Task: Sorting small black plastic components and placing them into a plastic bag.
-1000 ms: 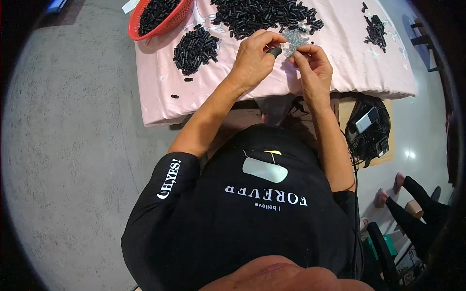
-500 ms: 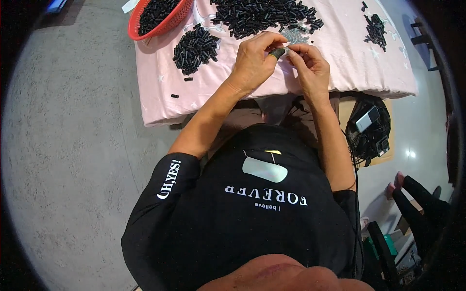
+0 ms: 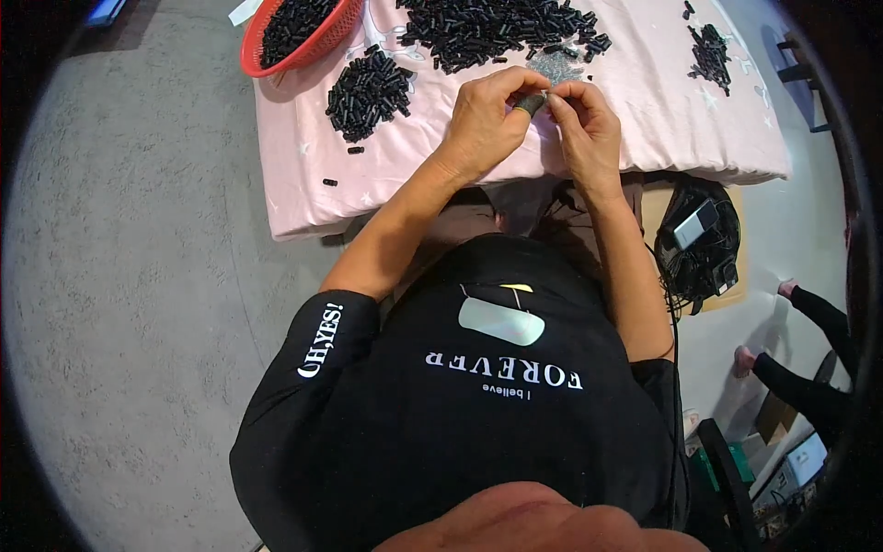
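Observation:
My left hand (image 3: 487, 115) and my right hand (image 3: 587, 124) meet above the front part of the table, fingertips pinched together. A dark cover sits on the left thumb. What the fingertips hold is too small to make out. Just beyond them lies a small heap of clear, shiny little pieces (image 3: 556, 66). Behind that spreads a large pile of short black cylindrical parts (image 3: 487, 32). Left of my hands is a smaller heap of similar black parts (image 3: 370, 94), with two single ones lying nearer the table's front edge.
A red plastic basket (image 3: 308, 53) of black parts stands at the table's far left. Another dark heap (image 3: 710, 61) lies far right on the pink cloth (image 3: 644, 110). Right of my lap, a black bag (image 3: 704, 253) holds cables and a device. Another person's legs (image 3: 800, 368) show at lower right.
Both hands stay close together, with only slight finger movement. At lower right the other person's feet have moved apart, one farther out.

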{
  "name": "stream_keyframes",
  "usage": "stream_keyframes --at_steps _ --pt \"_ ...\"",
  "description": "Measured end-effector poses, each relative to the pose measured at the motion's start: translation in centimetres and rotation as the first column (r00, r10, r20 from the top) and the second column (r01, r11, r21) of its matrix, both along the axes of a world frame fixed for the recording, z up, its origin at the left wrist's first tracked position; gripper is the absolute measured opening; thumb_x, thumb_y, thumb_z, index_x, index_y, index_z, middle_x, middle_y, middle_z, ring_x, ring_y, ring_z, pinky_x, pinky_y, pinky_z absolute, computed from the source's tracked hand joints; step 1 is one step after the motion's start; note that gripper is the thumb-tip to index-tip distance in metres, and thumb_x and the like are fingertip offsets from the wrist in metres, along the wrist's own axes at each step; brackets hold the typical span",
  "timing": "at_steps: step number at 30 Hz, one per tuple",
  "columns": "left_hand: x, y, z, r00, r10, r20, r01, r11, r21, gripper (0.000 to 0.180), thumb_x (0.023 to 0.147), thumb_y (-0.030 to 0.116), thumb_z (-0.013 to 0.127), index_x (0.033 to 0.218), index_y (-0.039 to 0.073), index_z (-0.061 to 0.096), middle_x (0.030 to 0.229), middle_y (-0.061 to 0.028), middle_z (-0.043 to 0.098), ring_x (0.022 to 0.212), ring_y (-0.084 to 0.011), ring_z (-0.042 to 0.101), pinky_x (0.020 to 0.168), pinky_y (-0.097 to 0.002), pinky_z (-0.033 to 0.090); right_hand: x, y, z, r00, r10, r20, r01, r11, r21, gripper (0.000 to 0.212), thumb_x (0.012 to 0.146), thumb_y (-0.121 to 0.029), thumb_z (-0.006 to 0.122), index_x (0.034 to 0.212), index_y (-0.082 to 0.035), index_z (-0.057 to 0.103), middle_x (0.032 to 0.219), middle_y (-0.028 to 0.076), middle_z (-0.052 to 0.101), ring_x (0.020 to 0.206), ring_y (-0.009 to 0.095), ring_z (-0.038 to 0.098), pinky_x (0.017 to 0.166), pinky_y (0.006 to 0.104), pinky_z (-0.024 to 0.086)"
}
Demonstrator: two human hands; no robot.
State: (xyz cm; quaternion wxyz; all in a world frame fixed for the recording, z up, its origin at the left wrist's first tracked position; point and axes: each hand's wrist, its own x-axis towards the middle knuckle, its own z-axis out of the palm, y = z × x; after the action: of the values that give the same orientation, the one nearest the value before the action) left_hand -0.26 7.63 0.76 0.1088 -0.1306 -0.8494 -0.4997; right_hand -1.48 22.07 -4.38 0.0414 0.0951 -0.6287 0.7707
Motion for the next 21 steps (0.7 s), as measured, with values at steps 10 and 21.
stream_keyframes --at_steps 10,21 --pt "-0.1 -0.1 0.6 0.973 0.053 -0.223 -0.08 0.991 -0.112 0.024 0.076 -0.006 0.06 0.098 0.001 0.068 0.088 -0.0144 0.07 0.079 -0.0253 0.07 0.07 -0.0326 0.055 -0.3 0.0 -0.1 0.998 0.013 0.054 -0.012 1.0 -0.014 0.011 0.091 -0.008 0.065 0.094 0.002 0.063 0.09 0.003 0.059 0.081 0.008 0.059 0.074 0.0222 0.049" --pt "-0.2 -0.2 0.2 0.996 0.09 0.013 -0.09 0.995 -0.039 0.026 0.08 -0.005 0.059 0.104 0.002 0.068 0.09 -0.0084 0.071 0.083 -0.0134 0.067 0.077 -0.0264 0.053 -0.2 -0.2 -0.2 0.996 -0.048 -0.07 0.055 0.993 0.103 0.009 0.091 -0.006 0.064 0.095 0.001 0.062 0.087 0.005 0.059 0.077 0.011 0.059 0.071 0.0246 0.049"
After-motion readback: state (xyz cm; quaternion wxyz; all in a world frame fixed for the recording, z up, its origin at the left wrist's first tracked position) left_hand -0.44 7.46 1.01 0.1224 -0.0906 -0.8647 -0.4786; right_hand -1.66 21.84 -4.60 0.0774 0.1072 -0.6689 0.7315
